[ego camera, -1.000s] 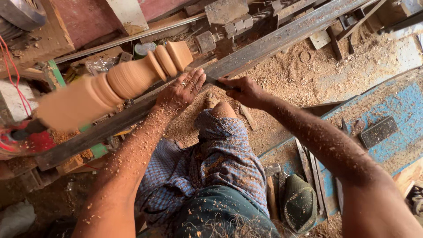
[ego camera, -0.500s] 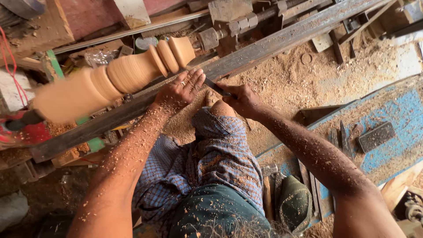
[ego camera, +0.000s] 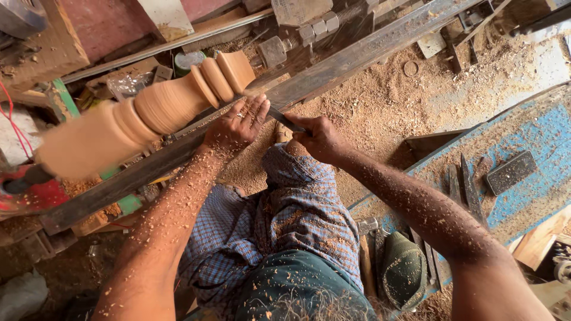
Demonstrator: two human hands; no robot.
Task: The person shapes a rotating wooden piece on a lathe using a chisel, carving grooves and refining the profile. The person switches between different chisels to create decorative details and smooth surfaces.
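As it blurs, ribbed wooden spindle (ego camera: 148, 113) — pale, dusty

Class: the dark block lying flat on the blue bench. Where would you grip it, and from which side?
Probably from above, gripping across the short width of the dark block. It lies flat on the blue bench, both long edges bare. The chisels lie off its left end, so that end looks more crowded.

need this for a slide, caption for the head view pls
Left hand steadies a chisel gripped by the right hand against a turned wooden spindle on a lathe, sawdust everywhere.
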